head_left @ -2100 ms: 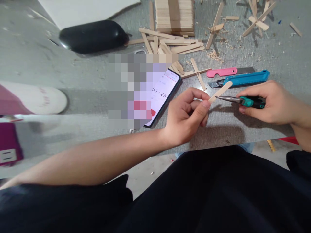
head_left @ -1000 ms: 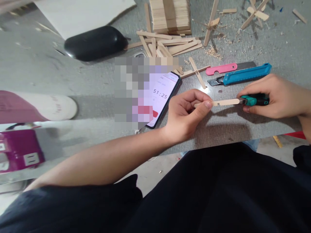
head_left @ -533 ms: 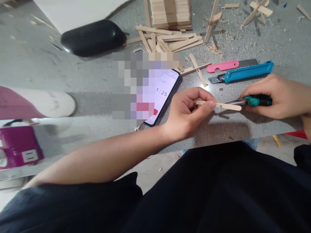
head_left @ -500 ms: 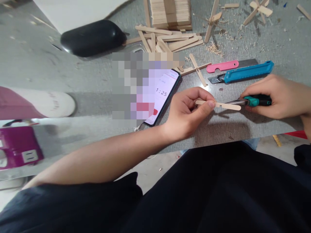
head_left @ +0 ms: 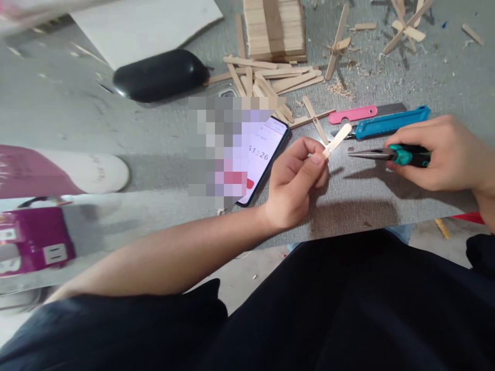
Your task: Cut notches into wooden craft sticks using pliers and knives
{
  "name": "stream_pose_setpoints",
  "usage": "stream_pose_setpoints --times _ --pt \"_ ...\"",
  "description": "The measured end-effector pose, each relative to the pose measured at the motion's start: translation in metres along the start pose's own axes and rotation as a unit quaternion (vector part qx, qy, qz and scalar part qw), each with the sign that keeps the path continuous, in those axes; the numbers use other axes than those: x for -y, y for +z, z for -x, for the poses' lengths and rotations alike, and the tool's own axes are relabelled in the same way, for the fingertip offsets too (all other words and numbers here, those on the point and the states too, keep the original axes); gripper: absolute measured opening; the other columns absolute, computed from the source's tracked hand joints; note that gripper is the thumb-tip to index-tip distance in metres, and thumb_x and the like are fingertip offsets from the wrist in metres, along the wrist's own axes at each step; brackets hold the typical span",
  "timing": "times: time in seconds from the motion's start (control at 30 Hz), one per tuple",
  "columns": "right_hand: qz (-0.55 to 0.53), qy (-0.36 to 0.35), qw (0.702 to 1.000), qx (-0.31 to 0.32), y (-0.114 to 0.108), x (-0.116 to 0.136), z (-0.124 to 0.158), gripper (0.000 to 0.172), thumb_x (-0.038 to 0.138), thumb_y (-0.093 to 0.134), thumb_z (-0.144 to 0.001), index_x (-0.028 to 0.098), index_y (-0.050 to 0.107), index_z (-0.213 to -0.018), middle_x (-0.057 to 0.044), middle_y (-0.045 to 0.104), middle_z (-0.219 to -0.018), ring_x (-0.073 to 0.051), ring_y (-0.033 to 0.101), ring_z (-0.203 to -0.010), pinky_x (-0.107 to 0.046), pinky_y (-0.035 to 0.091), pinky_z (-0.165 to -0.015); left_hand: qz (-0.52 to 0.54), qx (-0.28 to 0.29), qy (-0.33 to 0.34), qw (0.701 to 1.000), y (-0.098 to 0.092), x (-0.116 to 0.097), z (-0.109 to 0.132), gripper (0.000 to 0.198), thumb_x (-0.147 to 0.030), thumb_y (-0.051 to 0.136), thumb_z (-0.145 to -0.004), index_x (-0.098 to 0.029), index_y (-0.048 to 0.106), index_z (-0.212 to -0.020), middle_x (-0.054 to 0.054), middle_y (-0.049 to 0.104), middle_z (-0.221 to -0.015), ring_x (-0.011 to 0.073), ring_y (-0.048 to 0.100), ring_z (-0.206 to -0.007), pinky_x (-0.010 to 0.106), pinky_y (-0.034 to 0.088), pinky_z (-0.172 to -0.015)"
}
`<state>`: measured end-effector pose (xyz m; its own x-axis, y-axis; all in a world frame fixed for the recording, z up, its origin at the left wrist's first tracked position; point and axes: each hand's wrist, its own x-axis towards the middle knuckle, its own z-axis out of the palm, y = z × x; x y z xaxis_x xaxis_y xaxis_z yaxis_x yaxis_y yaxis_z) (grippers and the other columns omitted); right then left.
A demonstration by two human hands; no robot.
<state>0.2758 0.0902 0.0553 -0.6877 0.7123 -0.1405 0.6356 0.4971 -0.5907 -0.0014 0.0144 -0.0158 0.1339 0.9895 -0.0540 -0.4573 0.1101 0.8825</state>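
Observation:
Between thumb and fingers, my left hand pinches a wooden craft stick that slants up to the right and has a small notch near the fingertips. My right hand is wrapped round the black and teal handles of needle-nose pliers. The pliers' jaws look closed and point left, apart from the stick. Just beyond the hands lie a blue utility knife and a pink cutter. Two craft sticks joined as a cross rest to the left of the cutters.
A phone showing a timer lies left of my left hand. Behind it are loose craft sticks, a banded stack of sticks and a black case. Wood shavings and stick assemblies lie farther back. A purple box stands left.
The craft stick in my left hand has swung from nearly level to slanting upward. The pliers' tips have come away from it, with my right hand still holding the pliers.

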Motion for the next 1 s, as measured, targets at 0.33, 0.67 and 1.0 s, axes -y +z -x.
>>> stream_pose_setpoints --times 0.33,0.67,1.0 --pt "0.227 -0.091 0.969 -0.023 0.032 -0.007 -0.001 0.051 0.066 0.068 -0.108 0.020 0.080 -0.126 -0.022 0.077 -0.135 -0.046 0.066 -0.126 -0.059 0.051 -0.100 -0.052 -0.061 0.074 0.994 0.000 0.004 -0.001 0.040 -0.054 0.093 -0.102 -0.023 0.069 -0.092 -0.010 0.049 -0.053 0.0066 0.035 -0.042 0.022 0.024 -0.041" --pt "0.239 -0.087 0.967 -0.026 0.036 -0.005 0.001 0.049 0.061 0.071 -0.107 0.020 0.077 -0.133 -0.022 0.074 -0.137 -0.047 0.062 -0.128 -0.063 0.048 -0.104 -0.021 -0.067 0.089 0.994 0.001 0.006 -0.004 0.036 -0.048 0.095 -0.101 -0.022 0.072 -0.090 -0.008 0.053 -0.054 0.0069 0.044 -0.041 0.021 0.032 -0.041" --pt "0.061 -0.055 0.988 -0.131 0.041 -0.011 -0.009 0.040 0.063 0.067 -0.110 0.026 0.076 -0.120 -0.014 0.077 -0.121 -0.034 0.071 -0.113 -0.053 0.055 -0.101 -0.013 -0.056 0.069 0.996 -0.004 0.010 -0.003 0.040 -0.057 0.091 -0.102 -0.026 0.066 -0.096 -0.012 0.041 -0.052 0.0082 0.031 -0.042 0.024 0.020 -0.043"
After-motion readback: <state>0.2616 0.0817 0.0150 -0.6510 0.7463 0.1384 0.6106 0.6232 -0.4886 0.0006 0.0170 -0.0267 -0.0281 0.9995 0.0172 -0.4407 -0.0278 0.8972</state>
